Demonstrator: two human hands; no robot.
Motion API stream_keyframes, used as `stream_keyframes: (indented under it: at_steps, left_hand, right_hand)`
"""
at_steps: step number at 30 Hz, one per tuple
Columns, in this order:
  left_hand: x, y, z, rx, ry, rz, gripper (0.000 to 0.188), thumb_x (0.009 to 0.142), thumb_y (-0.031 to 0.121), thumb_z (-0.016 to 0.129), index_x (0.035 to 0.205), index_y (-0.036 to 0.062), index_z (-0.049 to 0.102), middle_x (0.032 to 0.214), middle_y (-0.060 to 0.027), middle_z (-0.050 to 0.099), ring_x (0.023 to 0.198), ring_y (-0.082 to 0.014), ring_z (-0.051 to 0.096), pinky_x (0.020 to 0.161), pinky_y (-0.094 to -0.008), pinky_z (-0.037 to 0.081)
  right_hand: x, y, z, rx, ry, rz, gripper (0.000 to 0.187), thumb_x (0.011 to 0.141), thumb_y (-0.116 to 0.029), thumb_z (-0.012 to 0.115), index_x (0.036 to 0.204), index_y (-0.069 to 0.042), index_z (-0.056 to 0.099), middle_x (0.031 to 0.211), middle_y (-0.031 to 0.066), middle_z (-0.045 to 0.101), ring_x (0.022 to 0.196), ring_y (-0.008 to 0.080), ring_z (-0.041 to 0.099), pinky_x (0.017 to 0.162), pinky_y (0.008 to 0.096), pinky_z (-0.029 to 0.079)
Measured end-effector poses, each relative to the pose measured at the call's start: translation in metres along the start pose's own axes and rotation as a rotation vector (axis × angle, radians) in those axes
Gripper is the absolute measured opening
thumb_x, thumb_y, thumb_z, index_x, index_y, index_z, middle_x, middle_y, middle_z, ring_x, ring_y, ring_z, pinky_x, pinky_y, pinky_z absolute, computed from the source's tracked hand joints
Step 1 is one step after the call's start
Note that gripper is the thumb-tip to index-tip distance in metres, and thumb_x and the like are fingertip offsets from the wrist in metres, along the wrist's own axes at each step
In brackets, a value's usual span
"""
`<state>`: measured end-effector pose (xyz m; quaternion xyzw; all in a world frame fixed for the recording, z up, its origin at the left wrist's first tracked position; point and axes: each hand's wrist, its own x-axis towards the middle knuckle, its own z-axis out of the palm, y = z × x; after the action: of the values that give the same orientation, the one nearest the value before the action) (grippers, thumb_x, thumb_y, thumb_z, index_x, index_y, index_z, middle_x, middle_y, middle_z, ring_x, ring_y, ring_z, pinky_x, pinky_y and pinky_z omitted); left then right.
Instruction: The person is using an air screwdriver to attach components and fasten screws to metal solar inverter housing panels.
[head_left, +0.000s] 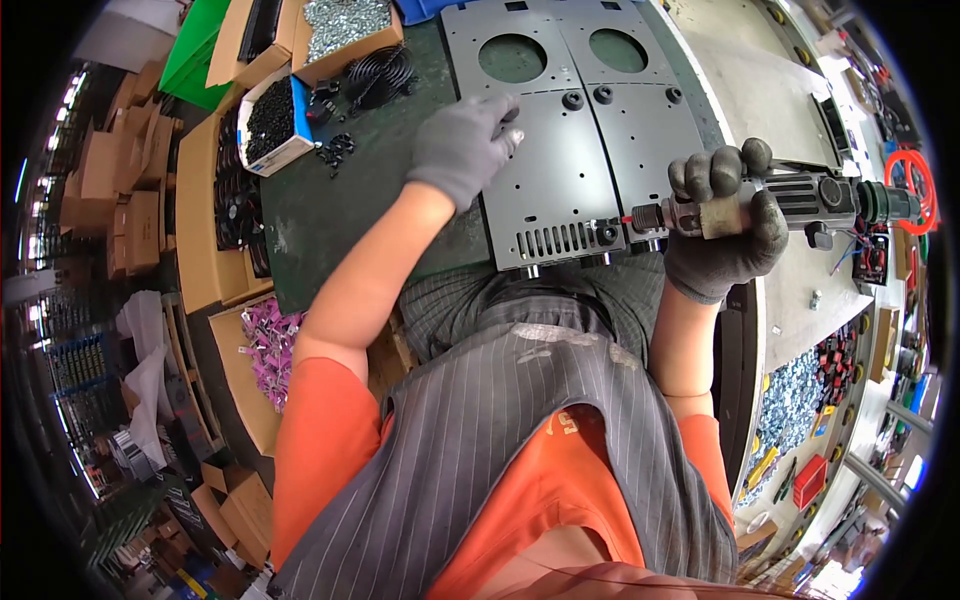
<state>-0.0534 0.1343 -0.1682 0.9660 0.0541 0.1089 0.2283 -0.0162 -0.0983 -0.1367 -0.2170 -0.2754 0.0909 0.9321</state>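
My right hand (725, 235), in a dark grey glove, is wrapped round a power screwdriver (805, 203). The driver lies nearly level, its red-tipped bit pointing left beside a black rubber foot (607, 234) near the front edge of the left metal panel (550, 150). A second grey panel (640, 130) lies alongside it on the right. My left hand (465, 150), also gloved, rests at the left panel's left edge with its fingers curled in. Whatever lies under those fingertips is hidden. Further black feet (572, 100) sit below the panels' big round holes.
Left of the panels, loose black parts and wire fan guards (380, 75) lie on the green bench top (350, 215). Behind them stand a box of black screws (275, 125) and a carton of silver screws (345, 30). A carton of pink pieces (270, 350) is lower left.
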Motion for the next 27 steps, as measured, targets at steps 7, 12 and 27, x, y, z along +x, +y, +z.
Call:
stream_keyframes:
  at_steps: [7, 12, 27]
  left_hand:
    - [0.003, -0.020, -0.003, -0.366, -0.403, -0.099, 0.031, 0.083, 0.026, 0.063, 0.109, 0.0093, 0.063, 0.088, -0.0096, 0.066, 0.086, -0.0185, 0.063, 0.080, -0.0312, 0.048]
    - [-0.039, -0.011, -0.019, -0.405, -0.632, -0.216, 0.039, 0.080, 0.029, 0.068, 0.112, 0.0082, 0.062, 0.094, -0.0112, 0.068, 0.086, -0.0200, 0.064, 0.080, -0.0326, 0.048]
    - [-0.118, 0.002, 0.001, -0.396, -0.187, -0.024, 0.037, 0.076, 0.030, 0.068, 0.109, 0.0135, 0.065, 0.076, -0.0095, 0.059, 0.067, -0.0228, 0.058, 0.064, -0.0338, 0.048]
  right_hand:
    - [-0.010, 0.007, 0.012, -0.062, 0.028, 0.076, 0.041, 0.078, -0.022, 0.057, 0.113, -0.006, 0.045, 0.081, 0.0102, 0.055, 0.069, 0.0225, 0.052, 0.068, 0.0376, 0.042]
    - [-0.011, 0.013, 0.019, -0.139, 0.009, 0.126, 0.043, 0.076, -0.021, 0.058, 0.114, -0.006, 0.044, 0.082, 0.0099, 0.054, 0.068, 0.0217, 0.050, 0.067, 0.0368, 0.040]
    - [-0.025, 0.053, 0.044, -0.267, -0.026, 0.297, 0.045, 0.073, -0.005, 0.067, 0.112, -0.005, 0.045, 0.082, 0.0112, 0.059, 0.068, 0.0188, 0.056, 0.067, 0.0359, 0.049]
